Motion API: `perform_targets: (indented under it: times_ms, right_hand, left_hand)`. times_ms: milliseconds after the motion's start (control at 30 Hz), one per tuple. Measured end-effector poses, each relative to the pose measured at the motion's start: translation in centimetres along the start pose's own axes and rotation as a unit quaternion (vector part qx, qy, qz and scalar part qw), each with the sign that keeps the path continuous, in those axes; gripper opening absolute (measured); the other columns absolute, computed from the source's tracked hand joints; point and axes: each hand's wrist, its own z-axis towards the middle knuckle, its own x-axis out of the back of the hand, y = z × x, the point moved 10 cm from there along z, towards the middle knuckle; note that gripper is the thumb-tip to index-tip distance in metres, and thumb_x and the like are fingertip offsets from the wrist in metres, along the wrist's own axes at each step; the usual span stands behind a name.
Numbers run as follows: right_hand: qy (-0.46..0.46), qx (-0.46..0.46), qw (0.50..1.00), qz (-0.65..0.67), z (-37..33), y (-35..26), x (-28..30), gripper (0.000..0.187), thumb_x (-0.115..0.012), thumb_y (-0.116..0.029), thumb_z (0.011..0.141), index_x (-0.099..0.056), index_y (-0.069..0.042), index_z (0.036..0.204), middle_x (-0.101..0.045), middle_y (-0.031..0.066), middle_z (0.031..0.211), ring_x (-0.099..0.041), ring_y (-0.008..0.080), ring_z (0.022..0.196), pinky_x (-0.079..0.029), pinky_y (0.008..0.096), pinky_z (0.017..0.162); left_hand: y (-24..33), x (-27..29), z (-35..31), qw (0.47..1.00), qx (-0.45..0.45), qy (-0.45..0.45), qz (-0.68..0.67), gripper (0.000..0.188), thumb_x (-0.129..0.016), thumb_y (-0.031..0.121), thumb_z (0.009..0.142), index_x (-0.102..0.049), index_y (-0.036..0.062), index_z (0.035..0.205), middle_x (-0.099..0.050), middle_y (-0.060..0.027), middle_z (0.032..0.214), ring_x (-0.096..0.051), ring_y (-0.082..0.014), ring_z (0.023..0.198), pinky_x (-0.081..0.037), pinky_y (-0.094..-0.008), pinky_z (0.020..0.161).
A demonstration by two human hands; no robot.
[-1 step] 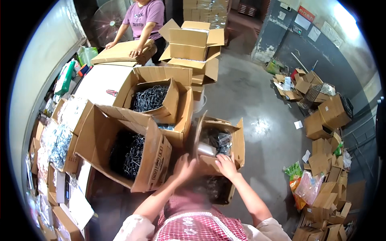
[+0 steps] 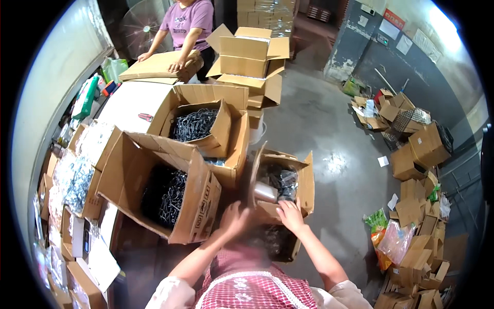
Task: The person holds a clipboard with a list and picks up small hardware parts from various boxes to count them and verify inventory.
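Observation:
In front of me stands an upright cardboard carton (image 2: 307, 188) with its flaps raised. Inside it lie a white block-shaped item (image 2: 266, 192) and dark items in clear plastic bags (image 2: 287, 181). My right hand (image 2: 292, 215) rests on the carton's near edge, fingers stretched over it. To the carton's left, my left hand (image 2: 236, 219) is smeared by motion, so its fingers do not show clearly. Below both hands, a second open box (image 2: 292, 248) with dark, blurred contents sits close to my body.
On my left, a large carton (image 2: 198, 208) and a smaller box (image 2: 220, 129) hold dark metal hooks. Bags of shiny parts (image 2: 77, 180) lie farther left. A person (image 2: 188, 23) leans on flat cardboard (image 2: 157, 66) beyond. Scrap cartons (image 2: 414, 201) line the right side.
The view has shifted slightly. My left hand has moved a little away from the carton's near left corner. My right hand stays on the near edge.

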Motion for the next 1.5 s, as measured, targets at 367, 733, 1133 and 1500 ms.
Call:
perform_targets:
  times_ms: [367,733,1133,1500]
  right_hand:
    - [0.032,0.087,0.992,0.088,-7.7,-4.9,1.0,0.027,-0.058,-0.018,0.092,-0.065,0.001,0.109,-0.065,0.0205,0.11,-0.059,0.0381,0.106,-0.04,0.0499,0.101]
    - [0.067,0.204,0.963,0.16,-4.5,-19.9,3.6,0.024,-0.054,-0.002,0.086,-0.065,0.0,0.108,-0.061,0.0166,0.121,-0.056,0.0363,0.114,-0.043,0.0436,0.099]
    - [-0.18,0.224,0.913,0.291,-11.3,-40.5,-12.2,0.026,-0.056,0.006,0.082,-0.066,-0.002,0.104,-0.067,0.0172,0.107,-0.067,0.0317,0.095,-0.055,0.0367,0.082]
    - [-0.244,0.475,0.814,0.228,-4.6,-75.6,-22.6,0.029,-0.057,0.0,0.081,-0.064,-0.004,0.108,-0.065,0.0169,0.112,-0.063,0.0344,0.103,-0.052,0.0389,0.089]
  left_hand:
    - [-15.4,-0.5,-31.9,0.876,0.438,-0.113,-0.165,0.066,-0.067,0.052,0.083,-0.061,0.0001,0.123,-0.064,-0.0194,0.118,-0.06,-0.0259,0.111,-0.044,-0.0352,0.095]
    - [-22.3,-1.1,-44.0,0.796,0.483,0.09,-0.353,0.075,-0.068,0.049,0.085,-0.047,-0.0008,0.137,-0.055,-0.0188,0.132,-0.053,-0.027,0.122,-0.04,-0.0339,0.103]
    - [-38.9,23.1,-47.3,0.536,0.271,0.448,-0.663,0.046,-0.069,0.03,0.087,-0.056,0.0024,0.121,-0.063,-0.0128,0.118,-0.058,-0.0253,0.113,-0.045,-0.038,0.096]
    - [-46.7,34.4,-52.9,0.407,0.152,0.571,-0.696,0.048,-0.057,0.008,0.095,-0.041,0.0019,0.14,-0.052,-0.0105,0.137,-0.051,-0.0255,0.124,-0.039,-0.0426,0.105]
